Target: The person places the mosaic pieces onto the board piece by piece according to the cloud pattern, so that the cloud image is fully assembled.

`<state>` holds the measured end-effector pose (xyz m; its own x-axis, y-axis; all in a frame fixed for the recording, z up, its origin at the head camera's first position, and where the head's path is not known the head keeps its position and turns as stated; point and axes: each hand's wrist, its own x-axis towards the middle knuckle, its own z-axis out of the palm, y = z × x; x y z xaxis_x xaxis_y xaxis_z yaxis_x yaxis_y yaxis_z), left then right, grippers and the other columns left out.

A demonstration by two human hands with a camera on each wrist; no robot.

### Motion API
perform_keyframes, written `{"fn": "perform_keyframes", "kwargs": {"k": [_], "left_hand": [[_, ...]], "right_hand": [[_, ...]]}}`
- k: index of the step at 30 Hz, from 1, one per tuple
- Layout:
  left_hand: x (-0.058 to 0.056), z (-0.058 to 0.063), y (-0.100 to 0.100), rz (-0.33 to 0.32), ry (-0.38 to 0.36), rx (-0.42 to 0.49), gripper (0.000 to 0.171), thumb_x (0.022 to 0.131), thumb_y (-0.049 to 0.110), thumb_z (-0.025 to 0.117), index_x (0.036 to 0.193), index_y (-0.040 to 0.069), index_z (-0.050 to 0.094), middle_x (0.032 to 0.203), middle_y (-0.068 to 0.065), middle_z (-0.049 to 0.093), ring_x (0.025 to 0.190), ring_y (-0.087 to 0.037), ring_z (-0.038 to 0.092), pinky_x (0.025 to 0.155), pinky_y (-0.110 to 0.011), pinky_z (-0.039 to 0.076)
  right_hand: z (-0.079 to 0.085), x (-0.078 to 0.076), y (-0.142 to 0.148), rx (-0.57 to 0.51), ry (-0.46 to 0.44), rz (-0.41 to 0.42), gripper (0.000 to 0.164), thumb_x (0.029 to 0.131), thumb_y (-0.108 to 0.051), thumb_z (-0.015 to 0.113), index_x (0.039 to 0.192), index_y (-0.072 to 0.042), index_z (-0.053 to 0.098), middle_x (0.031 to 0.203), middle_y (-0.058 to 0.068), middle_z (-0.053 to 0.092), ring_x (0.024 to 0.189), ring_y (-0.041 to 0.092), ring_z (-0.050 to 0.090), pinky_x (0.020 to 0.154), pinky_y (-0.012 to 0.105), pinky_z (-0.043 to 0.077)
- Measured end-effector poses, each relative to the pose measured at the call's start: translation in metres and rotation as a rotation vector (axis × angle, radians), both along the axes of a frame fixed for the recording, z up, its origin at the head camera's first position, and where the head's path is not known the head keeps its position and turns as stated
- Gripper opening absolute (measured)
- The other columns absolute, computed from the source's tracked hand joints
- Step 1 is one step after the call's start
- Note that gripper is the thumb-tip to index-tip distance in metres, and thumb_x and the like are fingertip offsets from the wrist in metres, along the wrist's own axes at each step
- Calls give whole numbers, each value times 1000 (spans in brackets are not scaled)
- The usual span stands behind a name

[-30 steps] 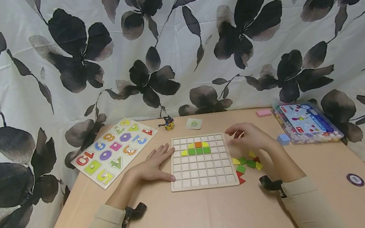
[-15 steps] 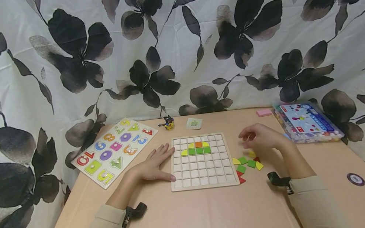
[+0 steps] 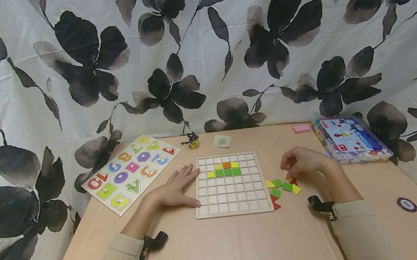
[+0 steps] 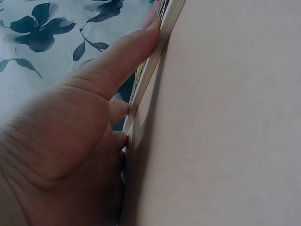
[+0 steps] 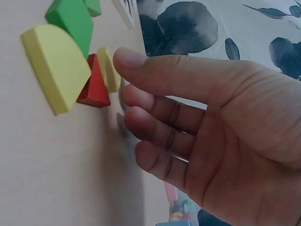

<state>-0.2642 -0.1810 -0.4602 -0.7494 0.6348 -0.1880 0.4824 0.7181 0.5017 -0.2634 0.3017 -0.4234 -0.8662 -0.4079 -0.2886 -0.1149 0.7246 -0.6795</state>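
A white gridded board (image 3: 234,191) lies mid-table. On it sit an orange square (image 3: 226,165), green squares (image 3: 228,172) in a row, and yellow pieces (image 3: 211,174). My left hand (image 3: 172,189) rests along the board's left side, fingers spread, with its thumb on the edge (image 4: 153,63). To the right of the board, my right hand (image 3: 307,162) hovers low over loose pieces, fingers loosely bent. Its thumb tip is right at a small yellow piece (image 5: 109,70). Beside that stand a red triangle (image 5: 95,84), a larger yellow rounded piece (image 5: 54,68) and a green piece (image 5: 73,23).
A number-and-shape board (image 3: 132,167) lies at the left. Along the back are a small toy figure (image 3: 192,140), a card (image 3: 221,141) and a pink block (image 3: 301,129). A clear box of beads (image 3: 352,138) stands back right. A round dark disc (image 3: 406,205) lies far right.
My right hand has moved right, away from the board's edge, and come down toward the loose pieces. The left hand and the board stay put.
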Motion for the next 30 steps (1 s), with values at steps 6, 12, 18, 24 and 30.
{"fn": "perform_keyframes", "kwargs": {"k": [6, 12, 18, 24, 30], "left_hand": [[0, 0, 0, -2, 0, 5, 116, 82, 68, 77, 169, 21, 16, 176, -12, -4, 163, -34, -7, 132, -55, -4], [0, 0, 0, -3, -1, 2, 115, 83, 68, 76, 169, 21, 15, 176, -12, -4, 163, -33, -7, 132, -55, -4], [0, 0, 0, -5, 4, -4, 113, 85, 66, 75, 169, 20, 15, 176, -14, -4, 163, -35, -6, 131, -56, -4], [1, 1, 1, -12, 10, 14, 111, 86, 64, 75, 169, 17, 17, 176, -17, -2, 163, -38, -5, 131, -59, -3], [2, 2, 1, -8, 10, 23, 111, 85, 64, 76, 168, 17, 18, 176, -17, -1, 163, -38, -4, 131, -59, -3]], "right_hand": [[-2, 1, 1, 1, -3, 5, 20, 85, -8, 84, 100, -2, 73, 84, 8, 64, 84, 24, 56, 75, 31, 51], [0, 2, -1, 5, -18, 16, 17, 85, -8, 84, 98, -2, 74, 83, 7, 68, 81, 21, 58, 75, 29, 52], [-1, 2, -6, 27, -23, 19, 16, 85, -6, 84, 98, -4, 75, 84, 6, 66, 82, 22, 58, 75, 29, 53], [-5, 0, -13, 28, -20, -23, 16, 86, -2, 80, 100, -8, 73, 89, 8, 64, 89, 24, 57, 75, 30, 54], [-10, 0, -22, -26, 56, 21, 18, 89, 4, 73, 102, -8, 72, 91, 8, 62, 91, 25, 56, 71, 28, 53]]}}
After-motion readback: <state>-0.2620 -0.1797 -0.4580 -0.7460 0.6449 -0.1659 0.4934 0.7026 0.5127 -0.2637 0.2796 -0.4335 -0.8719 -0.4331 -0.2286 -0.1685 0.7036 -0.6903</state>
